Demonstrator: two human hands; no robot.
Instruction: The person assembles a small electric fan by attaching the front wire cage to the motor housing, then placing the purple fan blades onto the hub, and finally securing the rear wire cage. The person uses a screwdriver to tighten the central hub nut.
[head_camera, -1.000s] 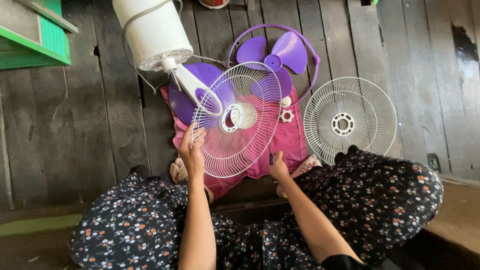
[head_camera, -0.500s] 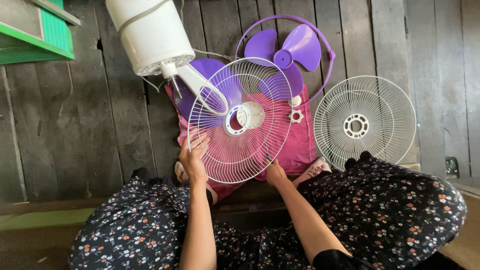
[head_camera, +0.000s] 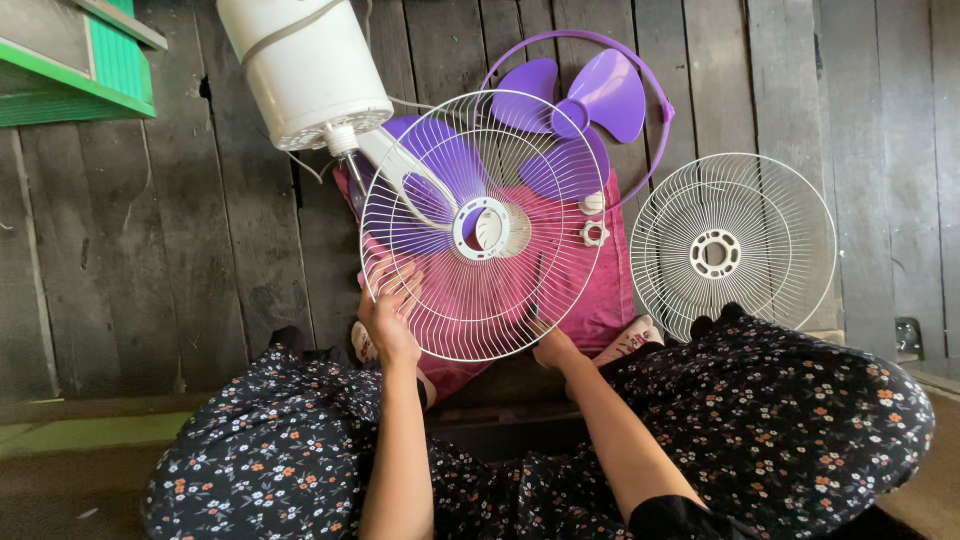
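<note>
Tilting above a pink cloth (head_camera: 590, 290), a white wire grille (head_camera: 483, 226) is held at its lower rim — the left hand (head_camera: 388, 318) with fingers curled through the wires, the right hand (head_camera: 552, 347) pinching the rim and a dark, thin tool. A second grille (head_camera: 733, 244) lies flat on the floor to the right, well apart. Purple blades (head_camera: 590, 100) and a white motor housing (head_camera: 305, 70) crowd the far edge; bare planks (head_camera: 130, 260) lie open left.

A second white grille (head_camera: 733, 245) lies beside purple fan blades (head_camera: 580, 100).
</note>
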